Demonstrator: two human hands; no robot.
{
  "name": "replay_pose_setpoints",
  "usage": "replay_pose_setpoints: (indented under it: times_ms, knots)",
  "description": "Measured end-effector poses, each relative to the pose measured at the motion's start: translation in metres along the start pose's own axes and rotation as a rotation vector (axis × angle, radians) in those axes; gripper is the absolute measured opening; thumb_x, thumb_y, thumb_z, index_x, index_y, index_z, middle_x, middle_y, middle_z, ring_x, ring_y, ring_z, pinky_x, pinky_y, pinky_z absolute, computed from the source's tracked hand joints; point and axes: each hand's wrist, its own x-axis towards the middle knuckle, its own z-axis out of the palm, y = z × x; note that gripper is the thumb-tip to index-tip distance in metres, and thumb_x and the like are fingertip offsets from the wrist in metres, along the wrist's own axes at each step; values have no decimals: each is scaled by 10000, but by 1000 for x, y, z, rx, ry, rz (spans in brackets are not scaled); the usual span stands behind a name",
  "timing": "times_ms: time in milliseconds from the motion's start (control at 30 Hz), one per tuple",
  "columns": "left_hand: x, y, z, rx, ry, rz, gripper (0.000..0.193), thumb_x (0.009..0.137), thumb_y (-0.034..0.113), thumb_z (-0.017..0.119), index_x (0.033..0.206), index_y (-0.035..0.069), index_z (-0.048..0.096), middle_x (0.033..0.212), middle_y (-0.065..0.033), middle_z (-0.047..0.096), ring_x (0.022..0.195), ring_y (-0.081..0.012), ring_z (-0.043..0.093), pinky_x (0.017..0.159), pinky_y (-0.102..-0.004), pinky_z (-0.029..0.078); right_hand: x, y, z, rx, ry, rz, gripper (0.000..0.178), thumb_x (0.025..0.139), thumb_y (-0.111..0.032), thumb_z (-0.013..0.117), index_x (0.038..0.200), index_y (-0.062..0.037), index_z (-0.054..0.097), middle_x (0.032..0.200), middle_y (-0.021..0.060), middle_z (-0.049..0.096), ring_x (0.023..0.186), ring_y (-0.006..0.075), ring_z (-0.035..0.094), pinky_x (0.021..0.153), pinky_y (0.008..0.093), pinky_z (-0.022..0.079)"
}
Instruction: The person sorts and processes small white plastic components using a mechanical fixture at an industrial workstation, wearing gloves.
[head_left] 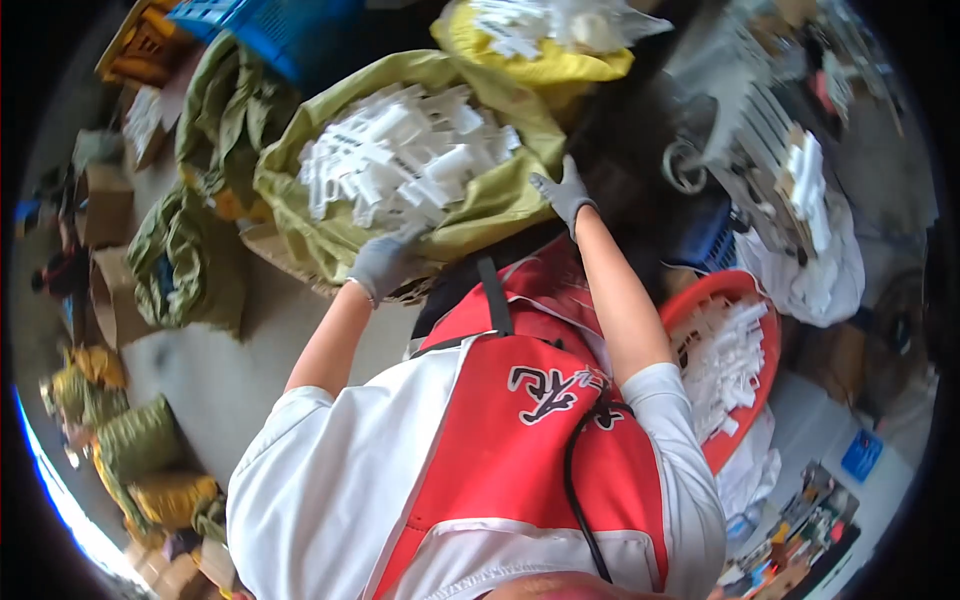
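Observation:
A large olive-green woven sack (480, 210) stands in front of me, its mouth spread wide. White plastic pieces (410, 150) fill it in a loose heap. My left hand (385, 265), in a grey glove, lies against the sack's near rim. Its fingers are blurred against the cloth, so I cannot make out whether they grip it. At the right rim is my right hand (567, 195), also gloved in grey. Its thumb and fingers are spread apart, with the fingertips at the edge of the sack and nothing held.
Behind the sack stands a yellow sack (560, 68) of white pieces. A red basin (768, 345) with similar pieces is at my right, near a metal machine (750, 130). Green sacks (225, 110) and cardboard boxes (105, 205) stand to the left; a blue crate (265, 35) is at the far left.

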Motion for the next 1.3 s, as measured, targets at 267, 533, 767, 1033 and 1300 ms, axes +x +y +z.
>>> replay_pose_setpoints:
  times_ms: [267, 533, 767, 1033, 1300]
  knots:
    - [-70, 27, -26, -517, -452, -239, 299, 785, 283, 634, 899, 8, 606, 760, -190, 620, 694, -325, 611, 653, -381, 475, -47, -106, -4, 716, -282, -74, 154, 838, -153, 579, 916, -24, 614, 772, -8, 581, 662, 85, 512, 618, 260, 439]
    - [-69, 7, 9, -208, -339, -56, 270, 822, 312, 609, 895, 53, 584, 695, -182, 604, 652, -386, 584, 560, -434, 450, -100, 8, -43, 484, -13, -156, 432, 900, -219, 562, 1255, 6, 463, 1136, 85, 577, 1002, 139, 534, 912, 266, 415]
    - [-11, -48, -3, -624, -415, 20, 490, 842, 269, 602, 1297, 133, 480, 1053, -114, 643, 777, -229, 638, 673, -341, 505, -220, 53, -109, 219, 550, -248, 258, 844, -138, 608, 1077, -30, 586, 918, 121, 643, 818, 205, 646, 737, 314, 514]
    - [91, 162, -58, 270, -263, 460, 382, 858, 206, 572, 1199, 39, 529, 1045, -167, 607, 864, -288, 597, 768, -379, 480, -353, 304, -115, -221, 689, 786, 397, 853, -313, 530, 1189, -102, 534, 1150, 164, 580, 1032, 313, 578, 868, 429, 460]
    - [78, 202, -21, 284, -373, 558, 380, 847, 186, 583, 1194, 43, 529, 1089, -161, 591, 960, -306, 591, 828, -381, 470, -332, 250, -104, -285, 528, 987, 540, 807, -402, 605, 1256, -133, 472, 1186, 108, 555, 1089, 280, 547, 912, 401, 440]
